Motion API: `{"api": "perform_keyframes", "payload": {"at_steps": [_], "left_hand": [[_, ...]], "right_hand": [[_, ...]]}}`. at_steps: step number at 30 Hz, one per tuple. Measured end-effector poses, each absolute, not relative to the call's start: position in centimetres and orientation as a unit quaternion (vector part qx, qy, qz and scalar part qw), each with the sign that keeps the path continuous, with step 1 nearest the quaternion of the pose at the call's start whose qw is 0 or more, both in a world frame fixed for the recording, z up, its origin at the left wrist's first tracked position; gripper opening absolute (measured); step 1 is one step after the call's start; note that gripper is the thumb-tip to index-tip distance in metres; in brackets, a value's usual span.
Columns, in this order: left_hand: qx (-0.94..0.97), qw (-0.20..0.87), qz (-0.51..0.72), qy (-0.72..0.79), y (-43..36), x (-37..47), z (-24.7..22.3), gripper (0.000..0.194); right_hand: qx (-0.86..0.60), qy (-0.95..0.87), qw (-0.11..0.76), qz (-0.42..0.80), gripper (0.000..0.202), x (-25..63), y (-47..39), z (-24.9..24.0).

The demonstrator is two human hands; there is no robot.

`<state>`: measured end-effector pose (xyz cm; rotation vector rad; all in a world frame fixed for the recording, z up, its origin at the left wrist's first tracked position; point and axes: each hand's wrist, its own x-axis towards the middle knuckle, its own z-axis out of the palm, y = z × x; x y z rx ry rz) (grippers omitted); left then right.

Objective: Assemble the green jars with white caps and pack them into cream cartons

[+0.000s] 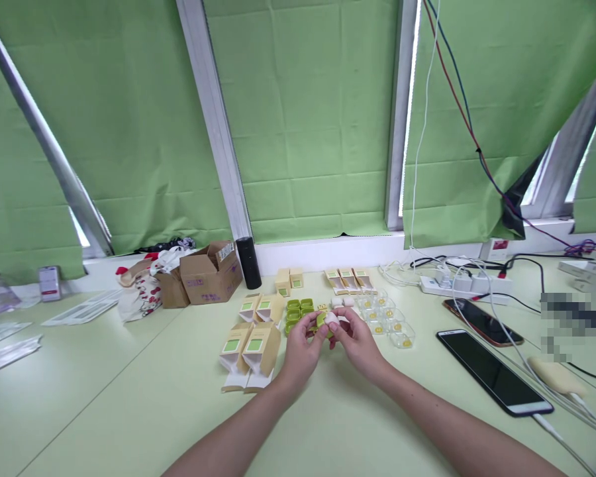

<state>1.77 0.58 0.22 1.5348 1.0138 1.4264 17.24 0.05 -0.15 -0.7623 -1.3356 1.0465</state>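
Note:
Both hands meet over the middle of the table. My left hand (300, 346) closes its fingers on a small green square cup (320, 319). Pinched in my right hand (360, 341) is a small white rounded piece (332, 318), which sits against the cup; whether it is inside cannot be made out. Just behind the left hand stand several more green cups (293, 305) in rows. Two or so similar white pieces (347, 301) lie beyond the right hand. Clear plastic covers with yellow spots (386, 313) are spread to its right.
Open cardboard boxes with green windows (261, 344) stand left of the hands, with similar boxes (347, 278) behind. Farther back are a brown carton (211, 275) and a black cylinder (249, 264). Phones (494, 371), cables and a power strip (467, 286) occupy the right side.

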Motion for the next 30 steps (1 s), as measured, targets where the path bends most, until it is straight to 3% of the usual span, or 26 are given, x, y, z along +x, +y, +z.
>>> {"api": "perform_keyframes", "payload": {"at_steps": [6,10,18,30], "left_hand": [[0.574,0.402,0.586,0.407,0.9,1.7,0.1,0.062],[0.535,0.429,0.611,0.396,1.4,1.2,0.2,0.066],[0.481,0.458,0.648,0.373,1.1,1.0,0.7,0.066],[0.48,0.457,0.657,0.361,0.8,0.9,0.7,0.066]], "right_hand": [[-0.305,-0.492,0.639,0.506,0.056,17.4,0.5,0.0],[-0.259,-0.397,0.676,0.565,0.05,18.7,1.4,0.5],[-0.227,-0.332,0.633,0.662,0.037,19.8,1.8,0.6],[-0.235,-0.38,0.619,0.646,0.046,19.7,0.4,2.2]]}}
